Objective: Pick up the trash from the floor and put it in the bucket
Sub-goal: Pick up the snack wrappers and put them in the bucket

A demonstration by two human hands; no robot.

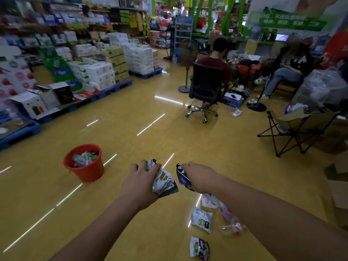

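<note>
My left hand (140, 180) grips a white and black snack wrapper (165, 180) above the yellow floor. My right hand (200, 176) holds a dark purple wrapper (182, 176) beside it. A red bucket (84, 171) with several wrappers inside stands on the floor to the left of both hands. Below my right arm lie a white packet (201, 219), a white and black packet (199, 248), a clear plastic bottle (232, 227) and a white and red plastic bag (208, 201).
Blue pallets (113, 89) stacked with boxed goods line the left side. A person sits on a black office chair (205, 91) ahead, another person sits at the right. A folding camp chair (297, 129) and cardboard boxes (339, 189) stand at the right.
</note>
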